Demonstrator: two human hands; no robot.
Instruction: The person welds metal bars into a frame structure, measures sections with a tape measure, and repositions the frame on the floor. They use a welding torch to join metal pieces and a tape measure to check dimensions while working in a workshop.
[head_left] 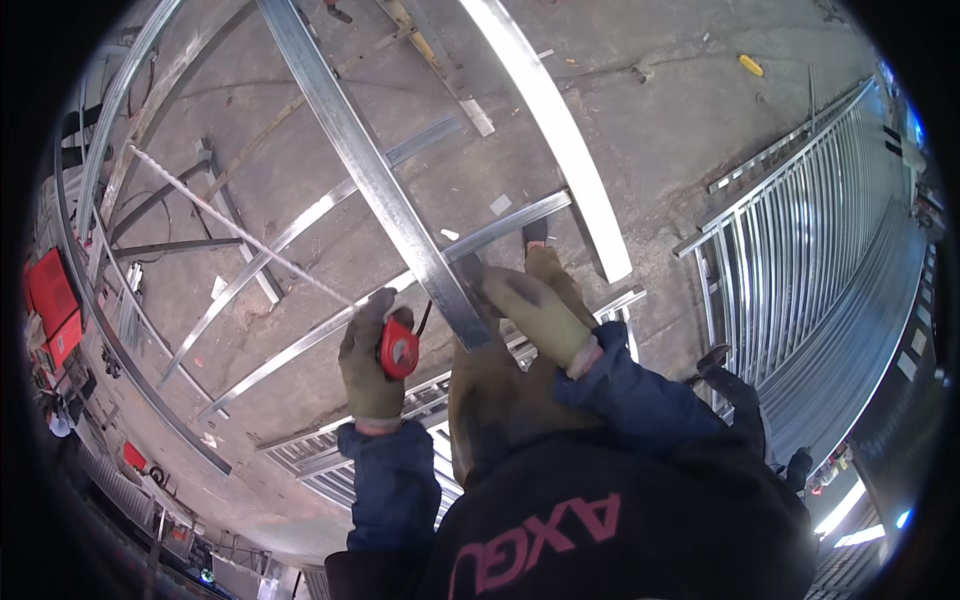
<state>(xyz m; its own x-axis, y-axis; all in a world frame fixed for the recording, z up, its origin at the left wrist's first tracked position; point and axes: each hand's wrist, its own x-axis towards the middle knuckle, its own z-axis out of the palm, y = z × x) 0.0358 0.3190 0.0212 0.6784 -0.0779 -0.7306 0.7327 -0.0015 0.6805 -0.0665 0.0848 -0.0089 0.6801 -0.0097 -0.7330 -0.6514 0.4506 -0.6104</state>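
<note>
In my gloved left hand (372, 362) is a red tape measure (399, 350), with the fingers closed round its case. Its pale blade (240, 231) runs out to the upper left, over the metal frame. My gloved right hand (530, 312) is at the right edge of a long galvanized steel beam (372, 165), close to the beam's near end, its dark fingertips against the metal. Crossing under the beam is a thinner metal bar (310, 340), and another bar (290, 232) lies farther off.
A wide bright metal strip (560, 140) stands to the right of the beam. Racks of slatted metal panels (790, 230) fill the right side, where another person's dark-clothed leg (738, 395) shows. Red boxes (52, 300) are at far left. A yellow object (751, 65) lies on the concrete floor.
</note>
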